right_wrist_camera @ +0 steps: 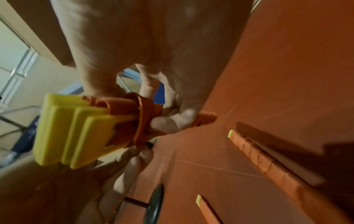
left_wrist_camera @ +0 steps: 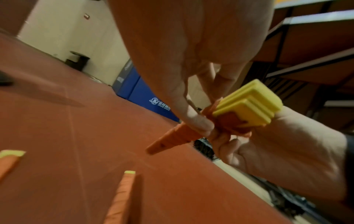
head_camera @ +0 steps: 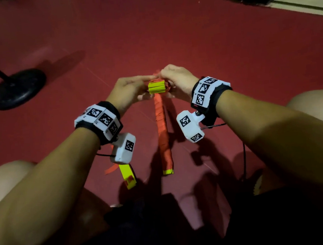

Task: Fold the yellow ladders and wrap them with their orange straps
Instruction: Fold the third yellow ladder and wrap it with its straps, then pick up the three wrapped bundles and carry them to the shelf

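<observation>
Head view: left hand (head_camera: 128,89) and right hand (head_camera: 178,79) gripping folded yellow ladder (head_camera: 157,87) from both sides, above red floor (head_camera: 208,48). Wrapped ladder bundle (head_camera: 162,134) flat on floor below; second bundle (head_camera: 129,175) nearer left wrist. Black stand base (head_camera: 16,88) far left.

Left wrist view: thumb and fingers (left_wrist_camera: 199,122) pinching orange strap (left_wrist_camera: 228,121) wound beside yellow ends.

Right wrist view: fingers (right_wrist_camera: 172,122) curled around strap turns.
</observation>
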A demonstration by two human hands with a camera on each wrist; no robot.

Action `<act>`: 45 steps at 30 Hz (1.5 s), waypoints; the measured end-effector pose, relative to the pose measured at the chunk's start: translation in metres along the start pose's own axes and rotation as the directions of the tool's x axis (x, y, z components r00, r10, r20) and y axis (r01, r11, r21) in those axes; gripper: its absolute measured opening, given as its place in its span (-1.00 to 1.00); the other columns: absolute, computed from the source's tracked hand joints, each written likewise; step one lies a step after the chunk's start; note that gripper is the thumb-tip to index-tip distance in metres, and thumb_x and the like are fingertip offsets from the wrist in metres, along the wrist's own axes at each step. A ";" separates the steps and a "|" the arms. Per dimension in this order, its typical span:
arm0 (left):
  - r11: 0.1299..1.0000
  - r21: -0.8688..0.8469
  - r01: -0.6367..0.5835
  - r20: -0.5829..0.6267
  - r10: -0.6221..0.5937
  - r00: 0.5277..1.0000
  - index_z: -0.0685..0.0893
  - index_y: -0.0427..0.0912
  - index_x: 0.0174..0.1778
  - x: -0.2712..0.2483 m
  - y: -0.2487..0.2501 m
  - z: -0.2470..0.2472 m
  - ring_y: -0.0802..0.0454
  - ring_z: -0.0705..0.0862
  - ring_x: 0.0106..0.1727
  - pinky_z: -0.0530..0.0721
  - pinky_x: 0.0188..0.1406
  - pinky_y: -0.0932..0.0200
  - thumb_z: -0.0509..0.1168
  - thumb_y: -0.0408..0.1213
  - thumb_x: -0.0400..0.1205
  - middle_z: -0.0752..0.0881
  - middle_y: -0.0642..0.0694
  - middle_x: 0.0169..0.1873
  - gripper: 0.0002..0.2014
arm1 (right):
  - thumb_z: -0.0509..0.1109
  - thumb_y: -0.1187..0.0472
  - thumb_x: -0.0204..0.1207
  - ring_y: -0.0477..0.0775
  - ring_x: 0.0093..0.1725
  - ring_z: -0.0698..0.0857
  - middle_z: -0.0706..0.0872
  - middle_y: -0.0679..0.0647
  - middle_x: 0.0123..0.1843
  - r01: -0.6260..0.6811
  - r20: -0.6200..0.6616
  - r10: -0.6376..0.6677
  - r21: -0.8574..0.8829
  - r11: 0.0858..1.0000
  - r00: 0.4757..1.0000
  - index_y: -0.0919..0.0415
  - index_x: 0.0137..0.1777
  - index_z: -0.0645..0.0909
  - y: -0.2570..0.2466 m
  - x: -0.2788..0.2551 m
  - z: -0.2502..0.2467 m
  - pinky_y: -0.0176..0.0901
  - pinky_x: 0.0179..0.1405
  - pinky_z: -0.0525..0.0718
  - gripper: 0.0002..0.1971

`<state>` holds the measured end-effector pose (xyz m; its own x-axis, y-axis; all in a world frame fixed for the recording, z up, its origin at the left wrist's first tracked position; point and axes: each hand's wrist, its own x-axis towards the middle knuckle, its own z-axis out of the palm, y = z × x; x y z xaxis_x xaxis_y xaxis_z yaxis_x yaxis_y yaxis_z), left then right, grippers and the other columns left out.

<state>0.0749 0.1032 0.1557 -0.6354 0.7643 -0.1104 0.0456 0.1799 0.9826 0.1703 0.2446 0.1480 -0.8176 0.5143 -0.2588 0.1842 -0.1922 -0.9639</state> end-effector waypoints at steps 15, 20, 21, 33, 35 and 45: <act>0.954 0.044 0.296 -0.042 -0.294 0.955 0.78 -0.16 -0.14 0.003 -0.111 -0.020 0.06 0.71 -0.25 0.78 -0.08 0.18 0.48 -0.52 0.60 0.76 -0.10 -0.31 -0.85 | 0.30 0.42 0.59 0.02 -0.20 0.67 0.61 0.11 -0.03 -0.233 0.041 0.291 -0.498 0.836 0.956 0.25 0.48 0.32 0.082 0.038 0.035 -0.16 -0.24 0.74 -0.53; 0.897 0.082 0.434 -0.089 -0.427 0.900 0.61 -0.09 -0.08 0.003 -0.160 -0.020 -0.06 0.64 -0.31 0.77 -0.13 0.06 0.51 -0.54 0.57 0.63 -0.23 -0.33 -0.72 | 0.25 0.37 0.61 0.17 0.21 0.61 0.53 0.19 0.31 -0.280 -0.001 0.364 -0.641 0.715 0.932 0.28 0.68 0.14 0.134 0.047 0.050 -0.18 -0.16 0.63 -0.35; 0.878 0.078 0.472 -0.091 -0.465 0.880 0.60 -0.08 -0.08 0.004 -0.171 -0.022 -0.09 0.65 -0.25 0.76 -0.03 -0.03 0.52 -0.54 0.56 0.63 -0.25 -0.29 -0.71 | 0.27 0.36 0.60 0.19 0.32 0.58 0.51 0.21 0.38 -0.288 -0.006 0.376 -0.653 0.700 0.927 0.26 0.70 0.08 0.147 0.049 0.056 -0.13 -0.01 0.62 -0.30; 0.764 0.105 0.637 -0.168 -0.618 0.768 0.65 -0.15 -0.02 0.002 -0.268 -0.023 0.11 0.61 -0.41 0.54 -0.56 0.43 0.29 -0.52 0.72 0.64 -0.03 -0.31 -0.84 | 0.24 0.28 0.73 0.12 0.14 0.55 0.53 0.16 -0.08 -0.421 0.008 0.600 -0.706 0.570 0.800 0.48 0.16 0.60 0.239 0.066 0.068 -0.50 -0.35 0.52 -0.77; 0.735 0.087 0.673 -0.219 -0.645 0.732 0.63 -0.06 -0.19 0.003 -0.284 -0.031 -0.04 0.64 -0.27 0.62 -0.35 0.29 0.28 -0.50 0.71 0.66 -0.04 -0.32 -0.74 | 0.25 0.22 0.71 0.22 0.22 0.64 0.63 0.31 0.16 -0.439 -0.028 0.616 -0.727 0.528 0.788 0.35 -0.02 0.61 0.253 0.072 0.069 -0.25 -0.16 0.56 -0.81; 0.486 0.022 0.873 -0.557 -0.720 0.415 0.54 -0.22 0.35 -0.007 -0.341 -0.062 -0.29 0.71 0.26 0.71 0.31 -0.16 0.52 -0.21 0.45 0.67 -0.25 0.27 -0.44 | 0.53 -0.11 0.53 0.24 0.59 0.46 0.45 0.17 0.62 -0.461 -0.116 0.571 -0.728 0.507 0.813 0.23 0.67 0.27 0.286 0.088 0.087 -0.04 0.44 0.44 -0.17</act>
<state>0.0164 -0.0019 -0.1690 -0.7255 -0.1575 -0.6700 -0.5162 0.7684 0.3783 0.1034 0.1617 -0.1451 -0.4960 0.4054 -0.7679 0.8673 0.2744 -0.4154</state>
